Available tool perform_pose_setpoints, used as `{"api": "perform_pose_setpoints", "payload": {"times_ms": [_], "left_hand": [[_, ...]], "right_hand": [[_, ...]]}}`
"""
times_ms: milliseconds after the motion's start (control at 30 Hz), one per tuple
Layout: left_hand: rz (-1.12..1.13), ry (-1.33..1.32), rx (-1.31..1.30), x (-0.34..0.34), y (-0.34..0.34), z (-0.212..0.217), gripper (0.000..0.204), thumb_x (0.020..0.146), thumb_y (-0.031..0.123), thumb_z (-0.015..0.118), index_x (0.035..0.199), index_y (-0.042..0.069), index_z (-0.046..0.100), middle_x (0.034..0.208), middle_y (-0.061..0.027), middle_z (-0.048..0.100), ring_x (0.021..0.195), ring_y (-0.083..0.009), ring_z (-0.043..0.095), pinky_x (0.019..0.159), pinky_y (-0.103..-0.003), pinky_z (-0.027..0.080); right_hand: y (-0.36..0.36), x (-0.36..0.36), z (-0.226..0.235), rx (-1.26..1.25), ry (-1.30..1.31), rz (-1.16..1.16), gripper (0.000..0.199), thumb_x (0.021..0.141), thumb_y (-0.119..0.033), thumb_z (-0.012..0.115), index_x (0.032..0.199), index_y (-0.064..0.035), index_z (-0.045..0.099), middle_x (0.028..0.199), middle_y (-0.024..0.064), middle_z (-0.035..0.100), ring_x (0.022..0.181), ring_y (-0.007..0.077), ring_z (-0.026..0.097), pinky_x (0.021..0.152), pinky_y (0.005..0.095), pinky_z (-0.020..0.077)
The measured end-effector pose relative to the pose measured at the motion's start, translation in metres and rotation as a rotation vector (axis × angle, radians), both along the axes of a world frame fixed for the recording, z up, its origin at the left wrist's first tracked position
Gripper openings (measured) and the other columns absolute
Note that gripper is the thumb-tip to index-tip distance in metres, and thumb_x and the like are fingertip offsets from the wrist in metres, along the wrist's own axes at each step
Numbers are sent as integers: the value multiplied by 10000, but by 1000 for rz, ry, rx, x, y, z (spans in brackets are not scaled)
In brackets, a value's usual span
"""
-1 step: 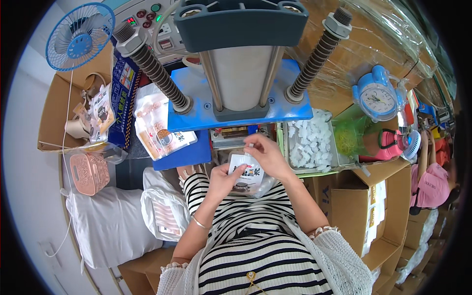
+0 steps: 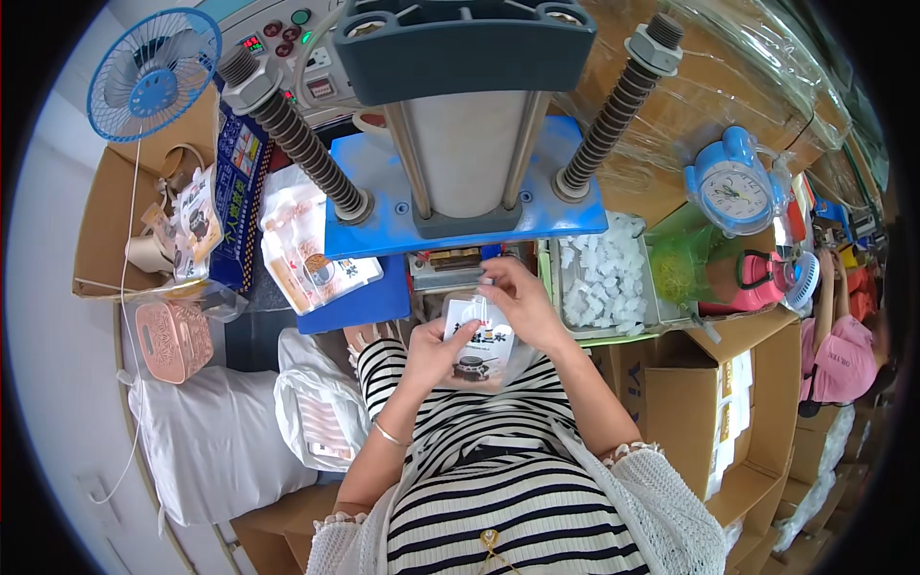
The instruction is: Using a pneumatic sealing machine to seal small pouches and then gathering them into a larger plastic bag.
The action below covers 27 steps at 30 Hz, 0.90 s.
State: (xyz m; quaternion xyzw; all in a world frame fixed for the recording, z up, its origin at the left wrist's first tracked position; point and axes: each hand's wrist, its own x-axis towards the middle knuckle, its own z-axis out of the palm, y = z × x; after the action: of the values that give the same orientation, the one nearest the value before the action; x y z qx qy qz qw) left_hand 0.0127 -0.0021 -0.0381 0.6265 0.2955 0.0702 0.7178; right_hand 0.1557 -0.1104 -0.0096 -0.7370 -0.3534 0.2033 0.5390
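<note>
In front of my striped clothing, my left hand (image 2: 434, 353) pinches a clear pouch (image 2: 479, 356) with a white label and dark printing, its thumb lying across the front. At the pouch's top edge, the fingers of my right hand (image 2: 522, 305) are pressed together around a small whitish piece, possibly a plastic spout; the fingers partly hide it. A tray (image 2: 556, 287) of small white plastic pieces (image 2: 606, 273) stands just right of my right hand. Flat printed pouches (image 2: 316, 254) lie stacked on a blue board (image 2: 359, 305) to the left.
A press with a blue plate (image 2: 460, 235) and spring posts stands directly ahead. At right are a blue alarm clock (image 2: 733, 192), a pink bottle (image 2: 752, 283) and an open carton (image 2: 676, 412). A fan (image 2: 153, 91), carton and pink basket (image 2: 175, 340) are left. Another person (image 2: 843, 359) is far right.
The pouch has turned to face up more squarely, showing more of its printed front. My right hand has shifted very slightly at its top edge.
</note>
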Motion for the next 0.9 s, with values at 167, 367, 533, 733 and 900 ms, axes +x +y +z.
{"api": "perform_pose_setpoints", "payload": {"times_ms": [167, 367, 533, 733, 900], "left_hand": [[126, -65, -33, 23, 33, -11, 232, 906, 217, 687, 925, -13, 713, 815, -22, 701, 696, -70, 605, 613, -243, 478], [-191, 518, 723, 33, 50, 29, 335, 859, 279, 723, 1017, -15, 693, 949, -152, 709, 763, -265, 678, 695, -338, 507], [320, 340, 1617, -7, 69, 35, 395, 808, 245, 737, 1088, -19, 648, 1157, -209, 616, 925, -357, 632, 782, -386, 495], [208, 157, 1645, -42, 36, -11, 279, 839, 162, 679, 1074, 21, 628, 1107, -156, 627, 986, -351, 591, 794, -389, 484], [240, 66, 1294, -47, 58, 3, 183, 830, 89, 682, 1000, 25, 658, 949, -123, 662, 848, -299, 623, 729, -372, 491]], "right_hand": [[-20, 25, 3, -13, -202, -336, 191, 878, -45, 589, 1065, -7, 582, 946, 172, 593, 826, 363, 572, 748, 417, 482], [-34, 49, -30, -339, -819, -389, 138, 876, -26, 542, 1004, 5, 584, 949, 183, 573, 845, 369, 575, 748, 454, 481], [-41, 43, -25, -231, -624, -411, 151, 857, 3, 556, 1002, 3, 598, 1001, 187, 579, 876, 374, 581, 756, 438, 487], [-50, 50, -39, -63, -116, -493, 220, 835, 21, 620, 1054, 4, 597, 959, 157, 620, 839, 261, 617, 758, 327, 493], [-57, 43, -27, -22, -24, -514, 184, 853, 19, 645, 1028, -24, 611, 926, 49, 628, 832, 111, 585, 744, 290, 487]]}}
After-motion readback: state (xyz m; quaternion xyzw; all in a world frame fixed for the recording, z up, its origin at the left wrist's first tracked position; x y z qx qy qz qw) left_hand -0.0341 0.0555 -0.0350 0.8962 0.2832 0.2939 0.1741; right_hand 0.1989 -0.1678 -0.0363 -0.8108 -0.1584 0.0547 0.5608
